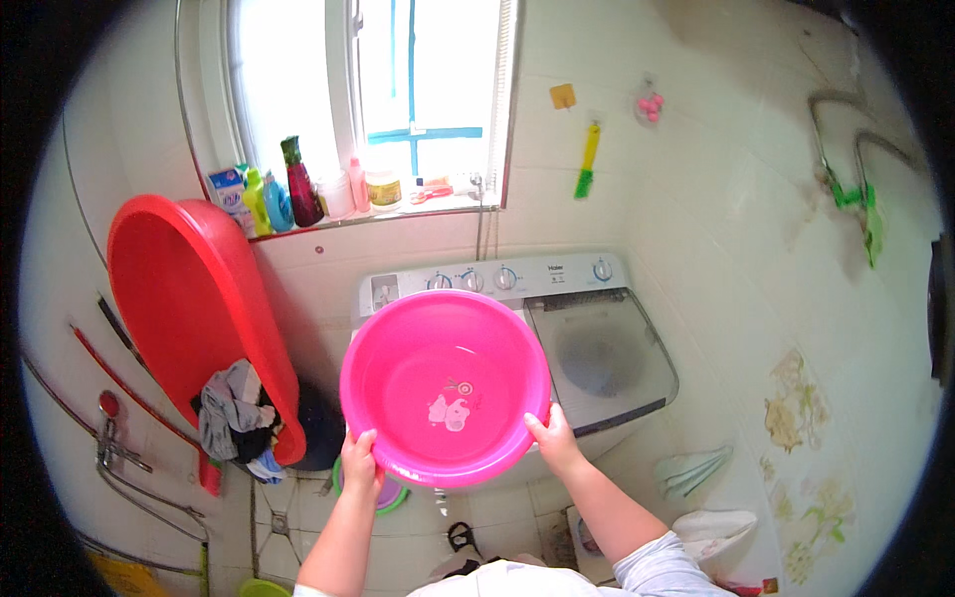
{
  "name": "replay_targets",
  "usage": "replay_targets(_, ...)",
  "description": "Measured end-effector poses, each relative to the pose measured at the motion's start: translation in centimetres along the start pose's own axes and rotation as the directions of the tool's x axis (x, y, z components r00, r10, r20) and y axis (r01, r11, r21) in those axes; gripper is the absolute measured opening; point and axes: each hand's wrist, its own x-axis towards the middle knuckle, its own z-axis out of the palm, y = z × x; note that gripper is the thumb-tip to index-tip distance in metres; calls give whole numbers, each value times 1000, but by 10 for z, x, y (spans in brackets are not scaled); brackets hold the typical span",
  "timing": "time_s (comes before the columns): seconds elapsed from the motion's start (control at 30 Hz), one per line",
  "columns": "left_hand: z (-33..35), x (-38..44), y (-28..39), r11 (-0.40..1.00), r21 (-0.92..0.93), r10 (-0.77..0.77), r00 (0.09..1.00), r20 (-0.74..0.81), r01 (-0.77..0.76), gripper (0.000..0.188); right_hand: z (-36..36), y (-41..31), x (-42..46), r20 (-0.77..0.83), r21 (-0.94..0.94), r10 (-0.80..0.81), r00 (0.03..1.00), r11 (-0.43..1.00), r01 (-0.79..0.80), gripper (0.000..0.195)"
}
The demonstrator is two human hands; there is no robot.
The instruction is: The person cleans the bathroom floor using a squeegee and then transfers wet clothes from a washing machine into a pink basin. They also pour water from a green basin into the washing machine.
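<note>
A round pink plastic basin [373, 373] with a printed picture on its bottom is held up before me, over the left part of a twin-tub washing machine [537, 272]. My left hand [360, 464] grips its rim at the lower left, thumb on top. At the lower right, my right hand [550, 436] holds the same rim. The basin hides much of the machine's left half. To its right, the dark see-through lid [597, 351] of the other tub is down.
A red plastic tub [179, 298] leans at the left wall with clothes [231, 410] at its lower end. Bottles [298, 186] line the windowsill. A shower mixer tap [112, 440] is at the left wall. A purple and green basin [389, 494] lies on the tiled floor below.
</note>
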Motion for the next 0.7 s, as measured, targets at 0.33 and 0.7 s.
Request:
replay_targets(0.33,-47,133,-95,962,233,-149,989,-1,145,25,1,88,74,-214,-320,290,933,881,-348,33)
replay_targets(0.7,-62,138,-130,706,640,-354,934,-52,303,34,-6,85,41,-125,185,506,853,857,-481,54)
